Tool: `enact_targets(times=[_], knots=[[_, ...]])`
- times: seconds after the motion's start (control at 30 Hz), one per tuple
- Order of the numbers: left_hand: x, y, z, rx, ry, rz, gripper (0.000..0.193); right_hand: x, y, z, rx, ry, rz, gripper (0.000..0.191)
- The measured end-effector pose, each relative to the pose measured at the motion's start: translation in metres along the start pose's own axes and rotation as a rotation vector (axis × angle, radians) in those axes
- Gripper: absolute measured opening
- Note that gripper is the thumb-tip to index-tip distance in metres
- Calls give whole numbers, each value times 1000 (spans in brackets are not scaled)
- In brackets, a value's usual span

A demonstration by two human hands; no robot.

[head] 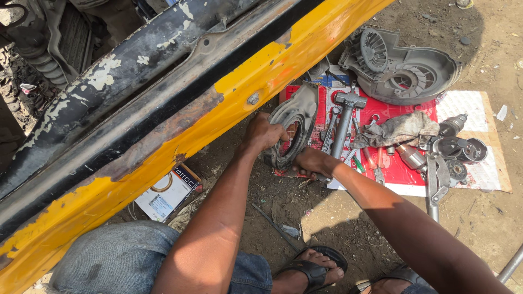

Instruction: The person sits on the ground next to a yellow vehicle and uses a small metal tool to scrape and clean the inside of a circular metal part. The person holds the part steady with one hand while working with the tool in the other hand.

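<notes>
Nearest, two sandalled feet (316, 269) on dirt. Left of them, one flat white carton (168, 193) with orange ring picture, under the yellow body panel (163, 147). Left hand (265, 133) gripping one grey round housing (294, 128), upright, long axis tilted up-right. Right hand (311, 163) closed at its lower edge. One hammer (344, 117) on red mat (403, 174).

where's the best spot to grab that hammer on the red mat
Probably by the hammer handle's lower half, coming from the near side. The head lies at the far end, and the grey shaft runs toward the right hand, with wrenches close on its left.
</notes>
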State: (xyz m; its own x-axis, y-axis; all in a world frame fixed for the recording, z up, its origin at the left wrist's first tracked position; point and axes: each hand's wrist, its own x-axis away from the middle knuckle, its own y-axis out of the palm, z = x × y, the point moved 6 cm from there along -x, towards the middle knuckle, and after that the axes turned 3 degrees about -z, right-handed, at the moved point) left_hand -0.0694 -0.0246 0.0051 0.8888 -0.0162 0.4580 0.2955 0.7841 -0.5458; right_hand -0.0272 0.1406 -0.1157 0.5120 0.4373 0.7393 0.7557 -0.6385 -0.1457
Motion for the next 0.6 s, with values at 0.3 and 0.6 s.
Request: enact_targets(times=[0.3, 0.6], knots=[[-1, 7, -1, -25, -6, -20, 66, 12, -6, -5, 170, 48, 354, 36], [5, 4, 7, -36, 21, -7, 76, -2, 18, 9, -132, 21, 125, 30]])
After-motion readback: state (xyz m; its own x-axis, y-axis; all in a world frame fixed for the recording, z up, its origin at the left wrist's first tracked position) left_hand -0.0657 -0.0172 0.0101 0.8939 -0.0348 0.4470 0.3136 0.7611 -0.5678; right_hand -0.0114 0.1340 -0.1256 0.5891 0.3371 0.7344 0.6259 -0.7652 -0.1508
